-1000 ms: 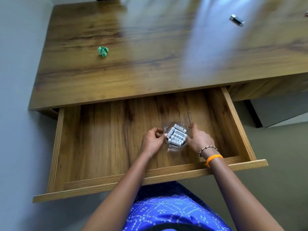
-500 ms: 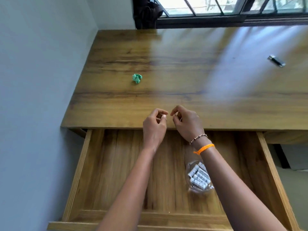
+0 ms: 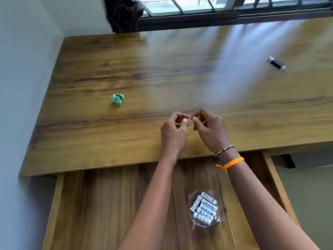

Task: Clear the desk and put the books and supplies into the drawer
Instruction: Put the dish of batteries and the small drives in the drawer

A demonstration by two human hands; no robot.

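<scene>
- Head view, counts: two hands, one desk (image 3: 90, 141), one open drawer (image 3: 100, 204), one clear glass dish (image 3: 219, 220) holding about six white batteries (image 3: 204, 208), one crumpled green paper (image 3: 117, 99), one black-and-silver USB stick (image 3: 276, 63).
- Left hand (image 3: 173, 134) and right hand (image 3: 211, 131) hover over the desk's near edge, fingers curled, fingertips nearly meeting; whether anything is pinched between them cannot be told.
- The dish sits on the drawer floor, toward the right side, between the two forearms; the right forearm passes just beside it.
- The green paper lies on the desk left of the hands, well apart; the USB stick lies far right, near the back.
- Right wrist carries one beaded bracelet (image 3: 224, 150) and one orange band (image 3: 232, 163).
- A window (image 3: 216, 4) runs behind the desk; a grey wall (image 3: 21, 87) bounds its left side.
</scene>
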